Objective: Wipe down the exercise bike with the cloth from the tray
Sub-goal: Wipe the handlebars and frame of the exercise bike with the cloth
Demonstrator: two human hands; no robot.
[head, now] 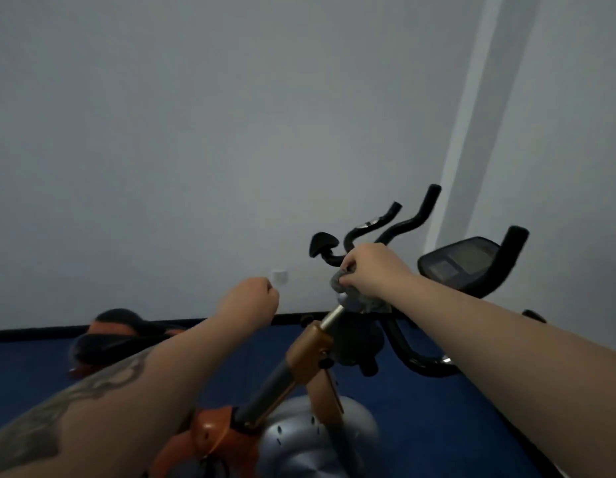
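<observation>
Grey cloth (358, 298) is being gripped by the right hand (372, 270) against the exercise bike's (311, 343) handlebar stem; left hand (254, 298) is hovering fisted, holding nothing.

plain pale grey wall (196, 132) with a small white wall plate (280, 276) low down. black skirting (40, 332) meets blue floor (437, 426). lighting dim.

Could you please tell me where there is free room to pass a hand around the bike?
Open space lies left of the black handlebars, above the curled left hand. It is crowded where the right hand grips the grey cloth beside the black console.
</observation>
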